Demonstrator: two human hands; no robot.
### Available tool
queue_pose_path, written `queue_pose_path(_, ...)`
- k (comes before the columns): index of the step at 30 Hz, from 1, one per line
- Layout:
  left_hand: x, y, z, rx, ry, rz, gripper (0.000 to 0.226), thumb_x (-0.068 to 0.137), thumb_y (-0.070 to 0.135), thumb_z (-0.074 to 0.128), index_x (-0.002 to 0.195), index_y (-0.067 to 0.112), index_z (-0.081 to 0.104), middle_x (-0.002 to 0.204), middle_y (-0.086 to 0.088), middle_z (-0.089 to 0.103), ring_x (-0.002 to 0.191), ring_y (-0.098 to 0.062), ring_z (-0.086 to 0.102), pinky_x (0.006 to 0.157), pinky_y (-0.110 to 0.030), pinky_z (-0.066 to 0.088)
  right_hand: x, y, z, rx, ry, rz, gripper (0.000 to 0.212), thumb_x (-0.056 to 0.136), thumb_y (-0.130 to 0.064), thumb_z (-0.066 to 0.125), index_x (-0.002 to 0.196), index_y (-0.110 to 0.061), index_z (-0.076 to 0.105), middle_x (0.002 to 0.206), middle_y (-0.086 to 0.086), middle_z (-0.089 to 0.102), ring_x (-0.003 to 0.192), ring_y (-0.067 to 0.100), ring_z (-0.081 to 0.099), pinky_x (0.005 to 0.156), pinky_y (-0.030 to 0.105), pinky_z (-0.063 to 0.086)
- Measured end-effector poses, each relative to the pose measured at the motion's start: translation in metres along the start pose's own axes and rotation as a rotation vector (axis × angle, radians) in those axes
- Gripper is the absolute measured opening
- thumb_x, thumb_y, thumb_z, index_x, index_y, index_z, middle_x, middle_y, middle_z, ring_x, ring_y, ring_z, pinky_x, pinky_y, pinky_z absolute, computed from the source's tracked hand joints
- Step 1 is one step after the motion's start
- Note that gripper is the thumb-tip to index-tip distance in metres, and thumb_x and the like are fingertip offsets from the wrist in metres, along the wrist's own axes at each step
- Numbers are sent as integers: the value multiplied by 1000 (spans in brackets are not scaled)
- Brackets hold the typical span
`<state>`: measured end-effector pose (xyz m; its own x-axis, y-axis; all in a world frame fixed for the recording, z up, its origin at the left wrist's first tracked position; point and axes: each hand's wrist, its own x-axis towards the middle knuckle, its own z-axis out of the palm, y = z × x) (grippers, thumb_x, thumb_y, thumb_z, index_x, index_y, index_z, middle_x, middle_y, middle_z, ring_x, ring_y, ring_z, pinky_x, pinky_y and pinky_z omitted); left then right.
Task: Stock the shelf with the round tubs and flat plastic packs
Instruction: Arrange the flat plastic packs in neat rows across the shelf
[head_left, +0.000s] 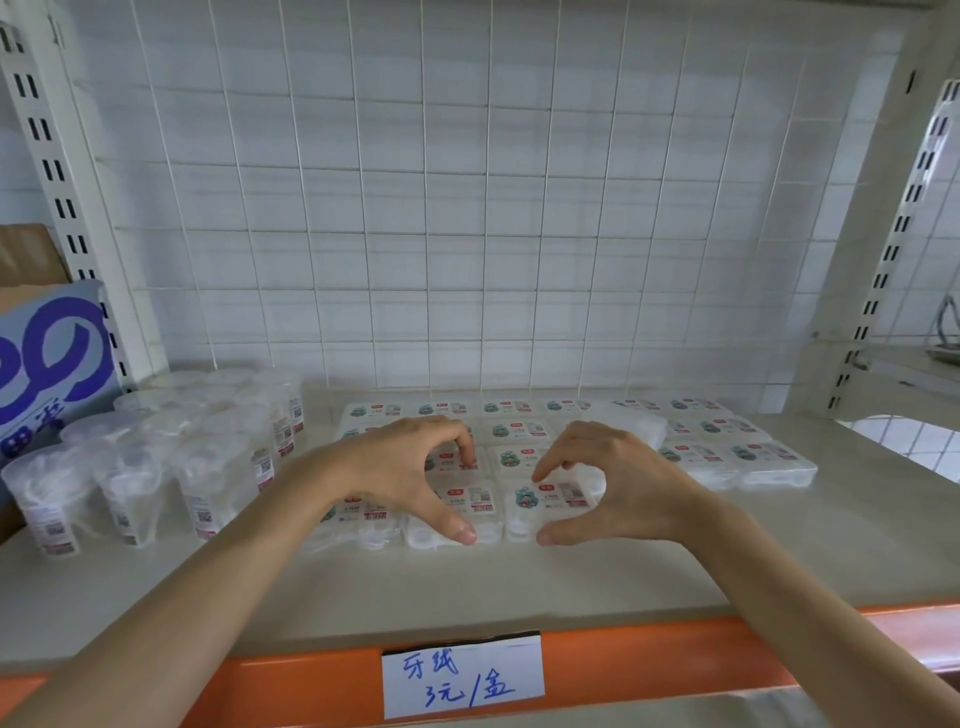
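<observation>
Clear plastic fills the head view, the only one we have. Round tubs (208, 467) cluster at the left end of the shelf (519, 582), and flat packs (519, 431) lie in rows across its middle and right. Our left hand (410, 467) arches over the left front pack (467, 499), with the thumb on its near edge and curled fingers down at its far edge. Our right hand (623, 483) pinches the right front pack (550, 496), just beside it, the same way. Both packs seem to top short stacks. We judge this a squaring-up step, and the risk lies there. Slick plastic under a narrow pinch could slip, or an uneven push could skew the stacks beneath and knock neighbouring rows out of line.
</observation>
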<state>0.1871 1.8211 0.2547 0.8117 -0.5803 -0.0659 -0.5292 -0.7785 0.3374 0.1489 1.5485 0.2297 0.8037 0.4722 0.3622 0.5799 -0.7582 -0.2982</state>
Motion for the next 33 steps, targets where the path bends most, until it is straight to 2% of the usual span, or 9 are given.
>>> queue_pose_path(5,1,0,0,-21,-4,14,79,48,73,81,115,46,48,135,23,43,124,-7,44,107,-40,41,-1,0,-3,53,3,18,62,50,-82,71,99,-44,67,105,-27,56,103,-6,53,90,22,46)
queue_pose_path(8,1,0,0,-32,2,10,77,48,77,78,114,47,49,136,25,42,125,-5,42,108,-39,39,1,2,-8,164,180,56,42,68,-77,66,96,-45,65,102,-24,61,101,-2,57,86,22,46)
queue_pose_path(11,2,0,2,-82,39,8,72,48,89,66,106,47,54,137,28,43,129,-3,40,110,-37,35,7,16,-14,91,378,162,28,81,-53,71,103,-36,66,108,-19,60,101,1,56,88,25,45)
queue_pose_path(13,4,0,3,-118,76,11,68,55,92,57,105,47,57,136,28,45,128,0,41,110,-35,35,9,26,-22,-8,356,265,35,84,-44,72,115,-30,63,117,-13,55,108,7,53,91,26,41)
queue_pose_path(15,5,0,4,-152,126,18,58,66,88,54,106,45,60,132,27,51,126,1,45,110,-36,37,8,37,-29,-75,271,345,45,84,-45,71,124,-28,58,128,-6,52,118,13,48,94,27,37)
queue_pose_path(19,7,3,3,-169,257,14,30,87,56,59,109,37,62,127,21,57,119,5,49,108,-32,38,-6,56,-33,-98,182,470,60,79,-56,72,129,-29,54,140,-3,46,130,19,42,104,34,33)
queue_pose_path(22,7,16,2,-175,321,46,11,95,39,59,104,37,64,116,24,61,109,14,51,100,-23,41,-16,63,-31,-43,156,517,64,78,-58,73,131,-30,52,138,-3,49,129,19,43,102,34,34)
queue_pose_path(28,18,64,10,-192,356,127,16,97,30,58,110,32,67,110,24,64,104,14,55,88,-9,39,-14,62,-28,26,220,487,59,77,-48,77,128,-27,56,127,-6,57,115,14,51,88,29,39)
queue_pose_path(33,31,98,30,-390,465,-17,23,101,31,51,121,26,62,114,17,62,101,9,55,77,-8,40,-18,48,-33,205,285,367,62,72,-40,84,125,-31,56,117,-15,58,107,5,53,86,21,40)
